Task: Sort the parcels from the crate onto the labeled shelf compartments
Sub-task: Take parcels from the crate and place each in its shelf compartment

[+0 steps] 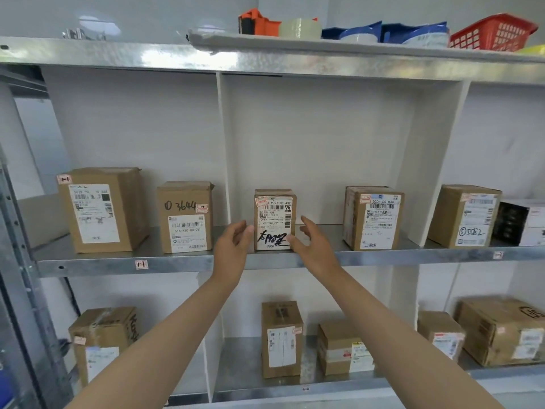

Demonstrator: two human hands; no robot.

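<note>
Both forearms reach up and away to the middle shelf [383, 256]. The left hand [236, 240] and right hand [312, 243] flank the small parcel [274, 214], one at each side. Both hands are loose-fingered and grip nothing. The left fingertips sit just beside the parcel's left edge. The right thumb lies against its lower right front corner, with the fingers reaching past its side.

The parcel stands upright at the shelf's near lip, in the left part of the middle compartment, with its label facing out. That placement probably keeps the label readable from the aisle. Hands on both sides suit steadying or squaring a narrow, tall box that could tip.

There is open shelf between the parcel and the left divider [222, 149]. A wider bare stretch lies between it and the taped parcel [373, 219] near the right divider [427, 160]. Behind it the compartment is deep and tall, so the parcel could go farther back. The crate is not in view.
</note>
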